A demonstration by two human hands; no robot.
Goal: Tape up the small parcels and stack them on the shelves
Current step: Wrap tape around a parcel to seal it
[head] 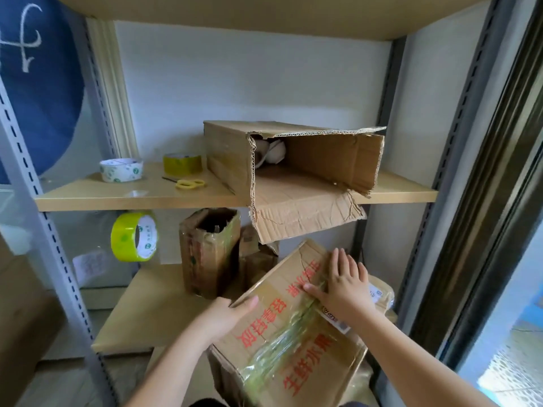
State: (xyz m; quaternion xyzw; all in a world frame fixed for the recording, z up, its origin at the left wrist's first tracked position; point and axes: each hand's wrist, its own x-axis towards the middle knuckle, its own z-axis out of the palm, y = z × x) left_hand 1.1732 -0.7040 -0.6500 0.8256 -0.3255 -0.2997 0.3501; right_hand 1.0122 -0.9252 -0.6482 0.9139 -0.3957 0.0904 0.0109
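Parcel: a taped box [289, 327] with red print, tilted, its long axis running from the person up and away toward the lower shelf [147, 306].
Left hand: the left hand [226, 315] grips the box's left edge, thumb curled over the top.
Right hand: the right hand [342, 284] lies flat, fingers straight, pressing the tape strip [282, 348] near the far end.
Next move, likely: slide it forward onto the shelf, beyond both hands.
Nearer the shelf: the left hand.
Above the hands: an open box [293, 168], tape rolls, scissors [188, 183].

white wall [249, 77] | grey metal upright [458, 142] | window frame [499, 201]
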